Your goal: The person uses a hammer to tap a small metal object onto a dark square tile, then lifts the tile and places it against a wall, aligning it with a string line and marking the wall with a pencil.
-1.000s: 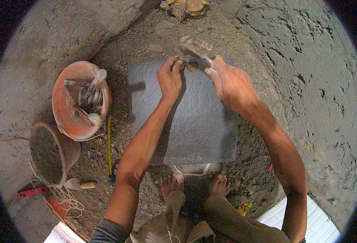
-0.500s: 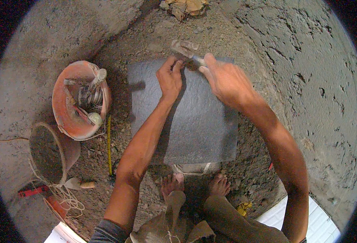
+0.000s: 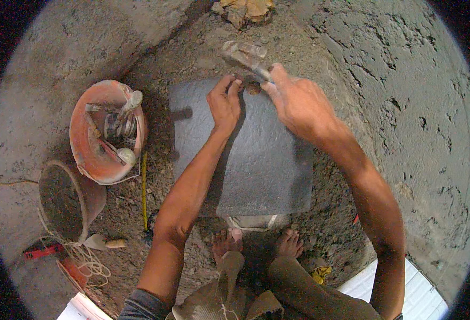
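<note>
A grey textured tile (image 3: pixel 267 160) lies on the ground between my arms, its far edge beneath my hands. My right hand (image 3: pixel 301 109) is closed around the handle of a hammer (image 3: pixel 248 56). The hammer's pale, worn head is raised past the tile's far edge and slightly blurred. At that same edge, my left hand (image 3: pixel 225 105) has its fingers pinched together; whatever they hold is hidden. Close to the left fingertips shows a small round brown piece (image 3: pixel 253 88), whose kind I cannot make out.
Left of the tile stands an orange bucket (image 3: pixel 80 141) with tools inside. Nearby are a grey bucket (image 3: pixel 85 200), a yellow tape measure (image 3: pixel 144 186), a trowel (image 3: pixel 100 242) and tangled string (image 3: pixel 91 264). A rough plastered wall (image 3: pixel 405 117) rises at right. Crumpled brown paper (image 3: pixel 244 10) lies beyond.
The hammer has lifted slightly away from the tile's far edge, and my right hand has shifted with it. My left hand stays almost in place.
</note>
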### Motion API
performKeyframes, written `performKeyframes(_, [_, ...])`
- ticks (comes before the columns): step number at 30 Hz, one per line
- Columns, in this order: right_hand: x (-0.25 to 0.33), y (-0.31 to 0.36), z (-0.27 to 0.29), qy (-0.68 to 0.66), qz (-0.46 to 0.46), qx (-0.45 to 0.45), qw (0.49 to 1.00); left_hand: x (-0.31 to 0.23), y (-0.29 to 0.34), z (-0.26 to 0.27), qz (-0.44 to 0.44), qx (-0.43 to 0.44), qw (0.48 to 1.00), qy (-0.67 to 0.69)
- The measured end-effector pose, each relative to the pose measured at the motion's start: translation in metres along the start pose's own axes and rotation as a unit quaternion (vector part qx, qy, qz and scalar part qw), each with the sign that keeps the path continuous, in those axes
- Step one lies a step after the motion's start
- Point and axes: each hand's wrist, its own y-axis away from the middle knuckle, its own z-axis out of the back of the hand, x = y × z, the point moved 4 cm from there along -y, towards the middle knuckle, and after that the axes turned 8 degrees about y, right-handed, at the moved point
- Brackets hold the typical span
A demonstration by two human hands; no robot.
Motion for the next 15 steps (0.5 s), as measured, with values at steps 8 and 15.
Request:
performKeyframes(8, [-0.001,-0.002,-0.002,-0.008,-0.022,0.012,1.000,-0.008,0.002,0.001,0.010,-0.013,1.000,0.010])
performKeyframes(15, [-0.004,-0.008,-0.006,0.034,0.018,0.034,0.999,0.003,0.001,0.001,0.015,-0.002,1.000,0.017])
